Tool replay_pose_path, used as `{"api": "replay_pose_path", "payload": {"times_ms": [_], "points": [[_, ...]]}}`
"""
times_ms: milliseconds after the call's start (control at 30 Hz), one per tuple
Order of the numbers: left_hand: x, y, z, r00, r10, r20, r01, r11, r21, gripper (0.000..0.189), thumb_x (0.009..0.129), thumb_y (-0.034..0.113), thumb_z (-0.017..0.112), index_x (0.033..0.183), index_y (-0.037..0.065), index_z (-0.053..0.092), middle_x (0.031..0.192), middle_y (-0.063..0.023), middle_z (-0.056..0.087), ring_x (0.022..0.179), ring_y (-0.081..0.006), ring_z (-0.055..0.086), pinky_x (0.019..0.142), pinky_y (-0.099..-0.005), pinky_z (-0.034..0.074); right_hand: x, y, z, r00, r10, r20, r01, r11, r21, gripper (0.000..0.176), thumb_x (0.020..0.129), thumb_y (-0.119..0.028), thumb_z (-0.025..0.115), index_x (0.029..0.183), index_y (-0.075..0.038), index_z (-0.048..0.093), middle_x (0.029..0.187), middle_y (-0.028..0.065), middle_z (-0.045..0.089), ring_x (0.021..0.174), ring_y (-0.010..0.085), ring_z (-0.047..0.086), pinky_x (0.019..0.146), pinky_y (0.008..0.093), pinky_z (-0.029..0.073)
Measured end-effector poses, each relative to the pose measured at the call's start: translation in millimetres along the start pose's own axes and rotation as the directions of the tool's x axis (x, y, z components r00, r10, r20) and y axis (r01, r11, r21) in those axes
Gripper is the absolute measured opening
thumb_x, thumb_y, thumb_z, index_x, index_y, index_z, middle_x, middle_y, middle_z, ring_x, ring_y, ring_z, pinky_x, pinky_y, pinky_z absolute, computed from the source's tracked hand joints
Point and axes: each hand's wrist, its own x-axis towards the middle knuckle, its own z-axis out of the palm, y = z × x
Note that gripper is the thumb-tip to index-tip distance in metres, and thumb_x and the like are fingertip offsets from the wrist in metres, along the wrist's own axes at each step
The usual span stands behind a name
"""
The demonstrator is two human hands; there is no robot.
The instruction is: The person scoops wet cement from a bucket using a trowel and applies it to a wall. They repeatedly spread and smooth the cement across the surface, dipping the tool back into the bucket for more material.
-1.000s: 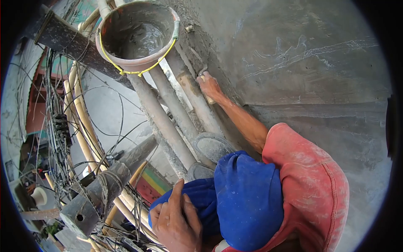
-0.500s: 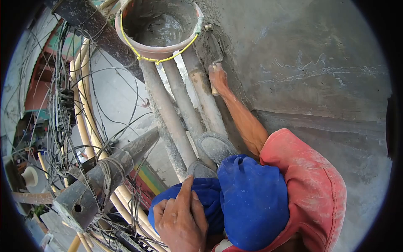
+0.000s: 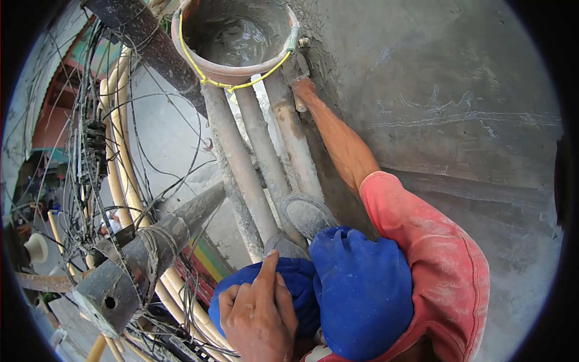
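My right hand (image 3: 303,89) is stretched forward along the grey plastered wall (image 3: 458,72), shut on the wooden handle of a trowel (image 3: 299,106). The trowel's metal part sits against the wall just beside a mortar bucket (image 3: 241,75). Wet grey mortar lies in the bucket, which has a yellow handle. My left hand (image 3: 259,314) rests flat on my left knee in blue trousers (image 3: 362,289), holding nothing, the index finger stretched out.
My two dusty shoes (image 3: 307,211) stand on mortar-caked bamboo poles (image 3: 241,157) of a scaffold. A dark crossbar (image 3: 145,259) lashed with rope sticks out at the left. Tangled wires (image 3: 90,151) hang there, with the street far below.
My right hand has slid up along the wall with the trowel, from beside the poles to right next to the bucket. The left hand stays on the knee.
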Motion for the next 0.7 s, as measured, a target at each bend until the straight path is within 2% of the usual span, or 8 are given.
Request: {"api": "replay_pose_path", "payload": {"times_ms": [33,100,133,233,467,533,600,700], "points": [[0,-1,0,1.0,0.006,-0.007,-0.006,1.0,0.0,0.029,0.085,0.01,0.059,0.113,0.011,0.063,0.066,-0.0073,0.056,0.065,-0.0243,0.055,0.066,-0.0347,0.04,-6,3,2,1.0,0.0,0.004,0.0,1.0,-0.001,0.045,0.083,-0.028,0.056,0.112,0.008,0.056,0.103,0.0285,0.062,0.1,0.0378,0.062,0.084,0.0424,0.047],[0,0,-2,1.0,-0.002,0.002,0.002,1.0,0.003,0.029,0.085,0.01,0.059,0.113,0.011,0.063,0.066,-0.0073,0.057,0.065,-0.0244,0.055,0.066,-0.0349,0.04,-17,6,6,0.98,0.034,-0.197,0.025,0.956,0.292,0.039,0.084,-0.027,0.056,0.103,0.006,0.058,0.093,0.0241,0.064,0.087,0.0351,0.065,0.076,0.0427,0.049],[0,0,-3,1.0,-0.007,0.007,0.007,1.0,-0.002,0.029,0.085,0.01,0.059,0.113,0.011,0.063,0.066,-0.0074,0.057,0.065,-0.0245,0.055,0.066,-0.0351,0.04,-21,12,6,0.98,0.031,-0.194,0.027,0.957,0.29,0.039,0.084,-0.027,0.056,0.103,0.006,0.058,0.093,0.0241,0.064,0.087,0.0351,0.065,0.076,0.0427,0.049],[-2,0,-3,1.0,-0.014,-0.004,0.014,1.0,-0.01,0.029,0.085,0.01,0.059,0.113,0.012,0.063,0.067,-0.0074,0.057,0.066,-0.0246,0.055,0.067,-0.0355,0.041,-41,29,3,0.974,-0.007,-0.226,0.089,0.93,0.356,0.028,0.089,-0.028,0.055,0.094,0.0,0.055,0.072,0.0094,0.058,0.059,0.0196,0.059,0.053,0.0361,0.047],[-6,3,-4,0.999,-0.015,-0.029,0.014,1.0,-0.017,0.03,0.084,0.01,0.059,0.113,0.013,0.063,0.067,-0.007,0.057,0.066,-0.0257,0.055,0.067,-0.0358,0.041,-102,53,-2,0.932,-0.036,-0.361,0.195,0.888,0.416,0.027,0.091,-0.028,0.053,0.098,-0.002,0.053,0.07,0.006,0.056,0.052,0.0162,0.056,0.048,0.0334,0.047],[-7,3,-4,1.0,-0.007,-0.022,0.006,1.0,-0.019,0.03,0.084,0.01,0.06,0.113,0.013,0.063,0.067,-0.0073,0.057,0.064,-0.026,0.053,0.066,-0.0361,0.041,-114,57,-4,0.91,-0.091,-0.404,0.231,0.921,0.314,0.028,0.092,-0.029,0.052,0.099,-0.002,0.052,0.069,0.0051,0.055,0.052,0.015,0.055,0.045,0.0325,0.046],[-7,3,-3,0.999,-0.002,-0.033,0.002,1.0,-0.018,0.03,0.084,0.01,0.06,0.113,0.013,0.063,0.066,-0.0073,0.057,0.064,-0.0259,0.053,0.066,-0.0361,0.041,-119,56,-7,0.957,-0.042,-0.288,0.173,0.877,0.449,0.028,0.091,-0.029,0.052,0.099,-0.002,0.053,0.069,0.0054,0.055,0.052,0.0152,0.055,0.044,0.0317,0.045],[-7,6,-2,0.999,0.007,-0.038,-0.006,1.0,0.013,0.03,0.082,0.006,0.059,0.112,0.01,0.064,0.062,-0.0064,0.055,0.06,-0.0241,0.05,0.066,-0.0344,0.039,-89,55,-1,0.975,-0.084,-0.207,0.164,0.898,0.408,0.027,0.09,-0.028,0.053,0.099,-0.002,0.053,0.069,0.0056,0.055,0.052,0.0156,0.055,0.043,0.032,0.045]]}}
